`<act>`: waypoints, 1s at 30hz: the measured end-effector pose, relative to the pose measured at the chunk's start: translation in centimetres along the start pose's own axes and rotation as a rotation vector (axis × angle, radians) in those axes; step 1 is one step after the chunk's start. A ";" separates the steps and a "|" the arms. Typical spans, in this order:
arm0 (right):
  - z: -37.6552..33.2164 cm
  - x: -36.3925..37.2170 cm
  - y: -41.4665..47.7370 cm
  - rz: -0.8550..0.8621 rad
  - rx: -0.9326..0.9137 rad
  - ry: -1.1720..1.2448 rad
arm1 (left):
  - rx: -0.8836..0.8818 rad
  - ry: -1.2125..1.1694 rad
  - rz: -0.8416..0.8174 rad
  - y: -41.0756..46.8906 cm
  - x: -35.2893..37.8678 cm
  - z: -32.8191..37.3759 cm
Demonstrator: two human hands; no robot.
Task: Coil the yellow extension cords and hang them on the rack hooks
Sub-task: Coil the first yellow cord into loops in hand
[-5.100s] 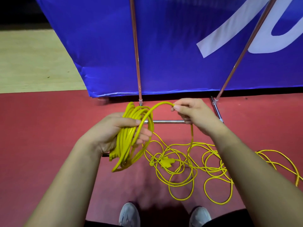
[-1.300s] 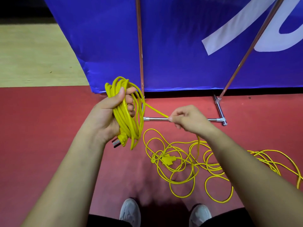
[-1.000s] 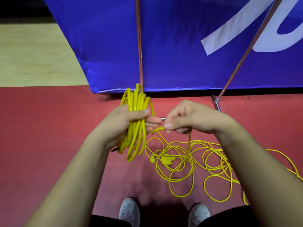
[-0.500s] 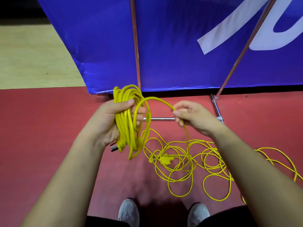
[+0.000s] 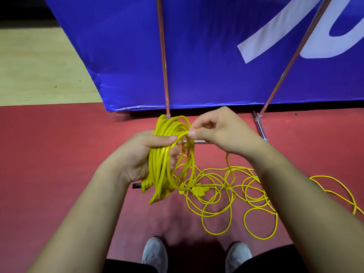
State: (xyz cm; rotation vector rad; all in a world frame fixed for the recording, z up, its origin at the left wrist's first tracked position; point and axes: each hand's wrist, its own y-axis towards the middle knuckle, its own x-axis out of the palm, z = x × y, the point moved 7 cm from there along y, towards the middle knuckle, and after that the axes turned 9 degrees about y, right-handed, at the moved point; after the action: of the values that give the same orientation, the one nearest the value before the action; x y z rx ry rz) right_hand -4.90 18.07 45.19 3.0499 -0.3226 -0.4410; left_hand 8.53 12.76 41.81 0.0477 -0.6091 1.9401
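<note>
Yellow coil [image 5: 160, 174] hangs clamped in the left hand [image 5: 136, 156]; the right hand [image 5: 220, 133] pinches its top loop.

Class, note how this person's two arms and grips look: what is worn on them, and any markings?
The left arm and right arm are bare as far as the frame shows, with no sleeves. The left grip and right grip are bare hands: no gloves, rings, watch or wristband visible. The nails in view are short and plain. No markings show.
</note>
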 end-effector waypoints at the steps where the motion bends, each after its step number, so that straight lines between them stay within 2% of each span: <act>1: 0.2 0.1 0.0 -0.011 0.006 0.030 | 0.021 -0.035 -0.025 0.0 0.1 0.1; 6: 6.6 -0.7 -0.8 -0.178 0.201 -0.058 | 0.167 -0.313 -0.001 -0.4 -1.0 1.9; 9: 9.7 -2.6 -1.2 0.005 0.283 0.203 | 0.145 -0.250 0.022 -0.4 -2.0 1.8; 12: 9.6 -4.2 -0.6 0.198 0.239 0.367 | 0.035 -0.115 -0.040 -0.3 -2.0 0.6; 14: 8.8 -4.6 -0.2 0.232 0.189 0.368 | -0.011 -0.116 -0.051 -0.4 -2.2 0.0; 17: 7.0 -4.3 0.0 0.210 0.146 0.278 | 0.011 -0.152 -0.035 -0.4 -2.4 0.2; 21: 3.7 -2.6 0.2 0.101 0.073 0.096 | -0.019 -0.087 -0.030 -0.5 -1.7 0.0; 25: 0.4 -0.7 0.3 0.021 -0.023 0.066 | -0.059 0.024 0.003 -0.1 -1.2 -0.6; 28: -0.4 0.1 0.4 0.005 -0.078 0.064 | -0.012 -0.040 -0.080 0.0 -0.5 -0.5; 30: 0.8 0.0 0.6 0.008 -0.052 0.119 | 0.051 -0.118 -0.111 0.1 -0.4 -0.1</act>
State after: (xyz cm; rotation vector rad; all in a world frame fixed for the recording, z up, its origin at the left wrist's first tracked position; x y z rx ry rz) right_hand -5.24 17.48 44.49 3.0062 -0.3121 -0.2614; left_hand 8.65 12.40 41.54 0.2251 -0.6211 1.8541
